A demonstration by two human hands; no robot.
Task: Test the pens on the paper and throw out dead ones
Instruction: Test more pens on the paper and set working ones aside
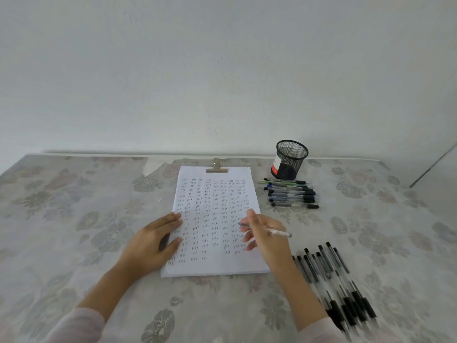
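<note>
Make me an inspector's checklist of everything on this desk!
Surface: table under a grey flowered cloth.
Job's things: white paper sheet full of small test marks, held by a metal clip; row of pens lying beside a black mesh cup; bunch of black-capped pens at the near right.
Clutter: nothing seen.
Hands: left hand lies flat on the paper's left edge; right hand holds a clear pen over the paper.
Cables: thin dark line at far right, cannot tell what.
Surroundings: plain white wall.
</note>
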